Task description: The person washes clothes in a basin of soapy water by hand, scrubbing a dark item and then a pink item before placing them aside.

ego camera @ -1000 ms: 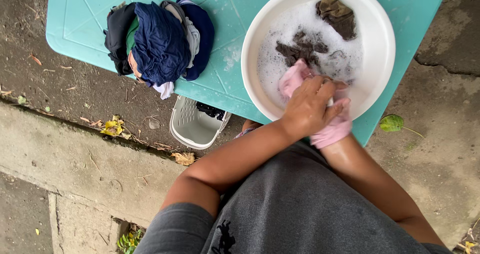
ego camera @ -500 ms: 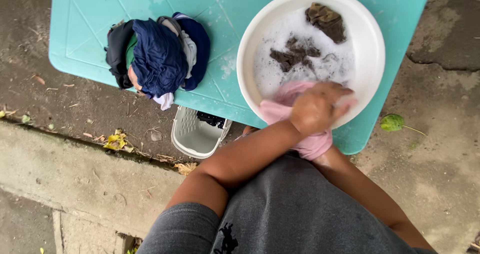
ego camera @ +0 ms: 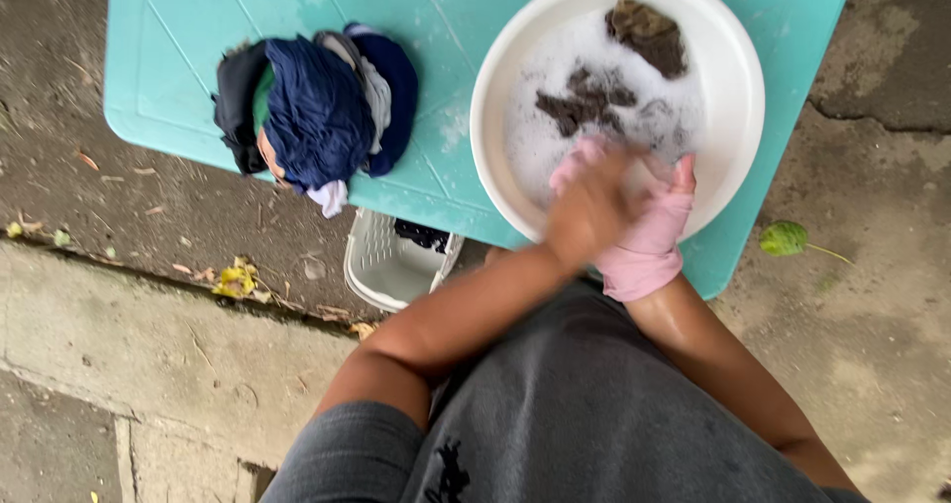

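Both hands are on the pink cloth (ego camera: 649, 235) at the near rim of the white basin (ego camera: 738, 87), which sits at the tabletop's (ego camera: 436, 27) right near corner. Left hand (ego camera: 592, 206) is blurred, closed over the cloth; right hand is wrapped in it, grip can't be read. Best to scrub over the suds, not the rim. Dark garments (ego camera: 317, 107) are piled at the left edge.

The single head camera looks straight down, close above the person's arms. The white basin (ego camera: 738, 87) sits toward one o'clock on the teal table (ego camera: 436, 27).
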